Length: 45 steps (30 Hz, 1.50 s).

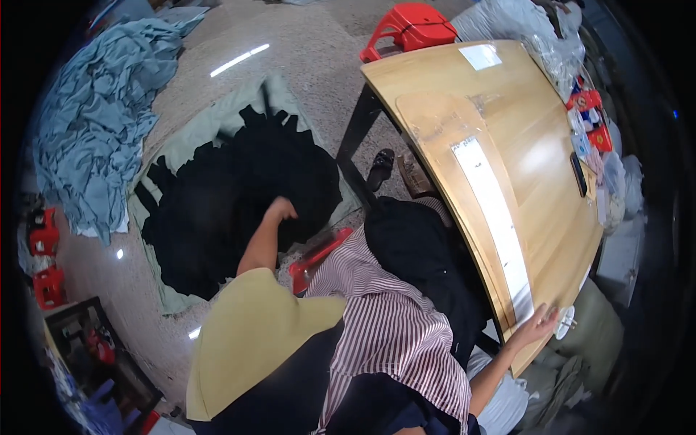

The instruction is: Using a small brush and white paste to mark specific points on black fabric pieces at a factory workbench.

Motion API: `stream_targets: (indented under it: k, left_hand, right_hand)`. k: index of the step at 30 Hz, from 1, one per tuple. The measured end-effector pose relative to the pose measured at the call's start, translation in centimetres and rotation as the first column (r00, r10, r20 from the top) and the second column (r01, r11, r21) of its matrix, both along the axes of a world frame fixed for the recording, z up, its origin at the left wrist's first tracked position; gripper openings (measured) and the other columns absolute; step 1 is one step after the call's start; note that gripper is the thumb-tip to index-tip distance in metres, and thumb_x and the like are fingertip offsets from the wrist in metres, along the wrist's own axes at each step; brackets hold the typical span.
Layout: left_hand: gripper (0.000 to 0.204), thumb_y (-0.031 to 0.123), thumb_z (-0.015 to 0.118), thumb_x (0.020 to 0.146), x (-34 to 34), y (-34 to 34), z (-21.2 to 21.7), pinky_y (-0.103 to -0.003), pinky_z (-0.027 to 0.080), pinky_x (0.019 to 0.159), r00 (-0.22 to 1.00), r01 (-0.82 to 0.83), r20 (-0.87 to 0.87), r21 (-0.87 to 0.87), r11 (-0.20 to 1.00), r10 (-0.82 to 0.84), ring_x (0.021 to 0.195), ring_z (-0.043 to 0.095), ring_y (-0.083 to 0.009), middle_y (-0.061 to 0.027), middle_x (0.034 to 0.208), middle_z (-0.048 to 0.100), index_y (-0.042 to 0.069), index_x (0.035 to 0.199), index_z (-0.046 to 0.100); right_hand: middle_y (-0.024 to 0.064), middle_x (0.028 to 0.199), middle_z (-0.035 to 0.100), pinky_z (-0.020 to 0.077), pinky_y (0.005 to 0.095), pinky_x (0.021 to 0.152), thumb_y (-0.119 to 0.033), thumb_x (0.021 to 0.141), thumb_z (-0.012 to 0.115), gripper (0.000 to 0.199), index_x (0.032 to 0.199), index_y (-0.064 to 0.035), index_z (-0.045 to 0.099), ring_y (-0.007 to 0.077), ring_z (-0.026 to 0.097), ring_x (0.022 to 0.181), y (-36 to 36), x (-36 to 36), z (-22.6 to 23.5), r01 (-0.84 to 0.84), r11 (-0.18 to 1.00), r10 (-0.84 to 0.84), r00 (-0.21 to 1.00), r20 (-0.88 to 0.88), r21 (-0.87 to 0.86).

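To the left, a big heap of black garments (210,210) with strap-like ends lies on a pale green cloth (170,297) on the floor. My left hand (281,209) reaches down to its near right side, fingers curled on a black garment; the fingertips are partly lost against the dark fabric. My right hand (535,328) is at the near right edge of the wooden table (551,239), fingers apart with nothing held. Just beside it is a small white round object (565,322) with metal prongs. Another black garment (413,239) lies over my lap, against the table.
A long white strip (493,225) is fixed along the tabletop over brown board, and a dark phone-like object (578,174) lies at the right. A red stool (409,32) stands behind the table. Blue-grey cloth (101,109) is piled at far left. Bags crowd the right side.
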<state>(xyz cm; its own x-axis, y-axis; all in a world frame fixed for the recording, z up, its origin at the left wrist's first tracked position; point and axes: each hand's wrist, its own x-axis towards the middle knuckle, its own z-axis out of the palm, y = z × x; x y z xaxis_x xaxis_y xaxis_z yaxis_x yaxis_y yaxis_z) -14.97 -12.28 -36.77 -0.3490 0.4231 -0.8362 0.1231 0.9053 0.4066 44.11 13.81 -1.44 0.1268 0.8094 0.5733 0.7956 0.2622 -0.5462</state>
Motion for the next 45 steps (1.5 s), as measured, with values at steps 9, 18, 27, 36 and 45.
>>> stream_targets:
  k: [9, 18, 27, 36, 45]
  left_hand:
    - [0.06, 0.024, 0.072, 0.088, 14.2, 10.2, 14.4, -0.027, 0.049, 0.081, 0.738, -0.594, 0.624, 0.42, 0.686, 0.257, 0.099, 0.061, -0.0148, -0.0087, 0.117, 0.064, 0.004, 0.14, 0.049]
    - [0.055, 0.008, 0.081, 0.071, 13.6, 11.9, 21.3, -0.033, 0.051, 0.076, 0.93, 0.209, -0.366, 0.626, 0.751, 0.046, 0.087, 0.065, -0.0249, -0.0128, 0.102, 0.063, 0.005, 0.121, 0.058]
    - [0.072, 0.025, 0.082, 0.069, 26.5, 12.3, 35.8, -0.043, 0.043, 0.099, 0.671, 0.663, -0.588, 0.748, 0.012, -0.452, 0.113, 0.056, -0.0352, -0.017, 0.121, 0.057, 0.004, 0.131, 0.05]
    - [0.044, 0.006, 0.075, 0.081, 27.2, 14.7, 43.3, -0.029, 0.05, 0.087, 0.828, 0.209, 0.017, 0.918, 0.336, -0.561, 0.093, 0.06, -0.0118, -0.006, 0.108, 0.067, -0.002, 0.121, 0.058]
    - [0.039, 0.019, 0.063, 0.095, 15.7, 16.8, 45.5, -0.038, 0.053, 0.092, 0.933, -0.265, 0.331, 0.899, 0.35, -0.141, 0.1, 0.066, -0.0248, -0.0155, 0.115, 0.064, -0.003, 0.126, 0.055]
  right_hand:
    - [0.0192, 0.134, 0.054, 0.0409, 0.0419, 0.106, -0.019, 0.073, 0.08, 0.072, 0.136, -0.0032, 0.05, 0.0374, 0.05, 0.127, -10.2, -12.4, -1.5, -0.544, 0.497, 0.761, 0.647, 0.039, -0.676]
    - [0.0153, 0.109, 0.064, 0.0484, 0.0323, 0.088, -0.015, 0.09, 0.066, 0.029, 0.115, -0.0014, 0.062, 0.0294, 0.063, 0.101, -10.1, -8.8, -1.8, -0.579, 0.485, 0.593, 0.769, -0.24, -0.656]
    - [-0.005, 0.081, 0.055, 0.04, 0.0183, 0.067, -0.014, 0.099, 0.058, 0.014, 0.095, -0.0005, 0.059, 0.003, 0.046, 0.073, -9.8, -8.2, 6.4, -0.835, 0.443, 0.237, 0.461, -0.855, -0.328]
    - [-0.0044, 0.083, 0.06, 0.0433, 0.0184, 0.069, -0.012, 0.097, 0.058, 0.013, 0.096, 0.0, 0.062, 0.0026, 0.051, 0.075, -5.1, -7.5, 14.4, -0.886, 0.384, 0.414, 0.418, -0.809, -0.262]
    - [0.0092, 0.095, 0.068, 0.0486, 0.0275, 0.084, 0.0, 0.083, 0.062, 0.025, 0.108, 0.0019, 0.063, 0.0155, 0.062, 0.089, -6.8, 4.0, 6.4, -0.546, 0.362, 0.444, 0.814, -0.375, -0.756]
